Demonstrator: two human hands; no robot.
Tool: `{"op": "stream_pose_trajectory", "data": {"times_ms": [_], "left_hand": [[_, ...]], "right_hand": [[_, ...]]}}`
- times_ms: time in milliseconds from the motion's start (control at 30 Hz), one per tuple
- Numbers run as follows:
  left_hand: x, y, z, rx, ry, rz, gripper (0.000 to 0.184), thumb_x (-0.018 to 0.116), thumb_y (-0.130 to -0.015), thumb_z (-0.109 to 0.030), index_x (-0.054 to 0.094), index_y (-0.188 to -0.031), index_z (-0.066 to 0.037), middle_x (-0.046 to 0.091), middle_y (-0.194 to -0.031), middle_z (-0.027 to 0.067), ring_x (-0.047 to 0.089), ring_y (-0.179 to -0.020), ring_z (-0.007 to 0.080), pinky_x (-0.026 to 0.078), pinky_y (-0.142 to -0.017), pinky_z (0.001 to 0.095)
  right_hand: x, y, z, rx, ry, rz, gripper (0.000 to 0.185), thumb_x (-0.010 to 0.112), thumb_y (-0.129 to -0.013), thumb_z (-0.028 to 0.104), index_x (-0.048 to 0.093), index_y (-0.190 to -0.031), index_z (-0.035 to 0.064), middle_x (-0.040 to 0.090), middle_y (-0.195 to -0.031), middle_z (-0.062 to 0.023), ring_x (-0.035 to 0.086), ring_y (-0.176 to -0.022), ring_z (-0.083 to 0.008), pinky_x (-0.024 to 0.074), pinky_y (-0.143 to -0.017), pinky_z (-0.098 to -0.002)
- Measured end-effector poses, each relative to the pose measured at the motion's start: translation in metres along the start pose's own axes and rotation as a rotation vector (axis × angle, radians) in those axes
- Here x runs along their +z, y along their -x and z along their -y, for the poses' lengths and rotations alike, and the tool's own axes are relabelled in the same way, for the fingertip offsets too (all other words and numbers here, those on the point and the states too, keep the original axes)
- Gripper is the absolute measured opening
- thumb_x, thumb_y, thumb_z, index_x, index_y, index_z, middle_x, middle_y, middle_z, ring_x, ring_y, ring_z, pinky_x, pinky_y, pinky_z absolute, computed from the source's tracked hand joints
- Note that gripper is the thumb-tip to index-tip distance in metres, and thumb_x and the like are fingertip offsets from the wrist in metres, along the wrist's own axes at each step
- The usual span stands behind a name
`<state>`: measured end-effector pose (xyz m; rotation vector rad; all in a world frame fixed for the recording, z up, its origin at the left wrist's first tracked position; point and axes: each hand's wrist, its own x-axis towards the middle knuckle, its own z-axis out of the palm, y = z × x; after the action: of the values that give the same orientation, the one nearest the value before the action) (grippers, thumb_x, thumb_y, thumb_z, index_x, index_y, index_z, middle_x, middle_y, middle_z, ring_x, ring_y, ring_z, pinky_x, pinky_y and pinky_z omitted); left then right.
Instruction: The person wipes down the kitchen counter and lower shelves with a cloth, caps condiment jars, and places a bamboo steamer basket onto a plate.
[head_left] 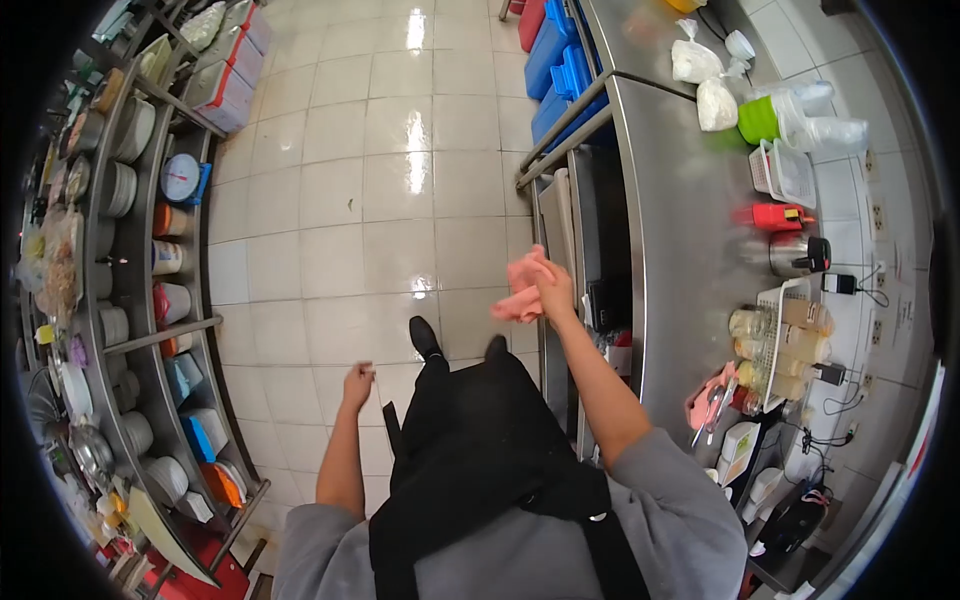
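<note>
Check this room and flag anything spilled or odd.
A small dark speck marks the pale floor ahead of the left hand; it may be debris or a stain. One tile beside the shelving looks bluer than its neighbours. No spill is evident.

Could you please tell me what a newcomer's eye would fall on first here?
Probably the pink cloth held in the right hand, bright above the pale tiled floor. Next might come the vivid blue bins near the top, beside the long steel counter on the right.
</note>
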<state>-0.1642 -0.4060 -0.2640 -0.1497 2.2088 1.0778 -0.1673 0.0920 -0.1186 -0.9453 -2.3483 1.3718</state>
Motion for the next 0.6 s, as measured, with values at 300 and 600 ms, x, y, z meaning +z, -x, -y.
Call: {"op": "stream_pose_trajectory", "data": {"times_ms": [300, 600], "left_hand": [[-0.002, -0.067, -0.165, 0.02, 0.18, 0.085, 0.03, 0.056, -0.095, -0.017, 0.06, -0.121, -0.002, 0.069, -0.1, 0.0123, 0.066, -0.085, 0.0185, 0.052, -0.078, 0.0309], [0.057, -0.08, -0.155, -0.172, -0.008, 0.312, 0.033, 0.055, -0.096, -0.021, 0.059, -0.122, -0.001, 0.068, -0.101, 0.0112, 0.065, -0.089, 0.0183, 0.051, -0.081, 0.0309]], "right_hand": [[-0.053, -0.116, -0.193, 0.701, -0.433, -0.564, 0.019, 0.057, -0.085, 0.009, 0.067, -0.099, 0.0021, 0.066, -0.101, -0.0145, 0.062, -0.097, -0.028, 0.049, -0.083, -0.037], [0.013, -0.203, -0.091, 0.281, -0.14, -0.196, 0.018, 0.054, -0.082, 0.004, 0.066, -0.094, -0.0027, 0.064, -0.106, -0.0181, 0.058, -0.109, -0.0279, 0.0438, -0.096, -0.039]]}}
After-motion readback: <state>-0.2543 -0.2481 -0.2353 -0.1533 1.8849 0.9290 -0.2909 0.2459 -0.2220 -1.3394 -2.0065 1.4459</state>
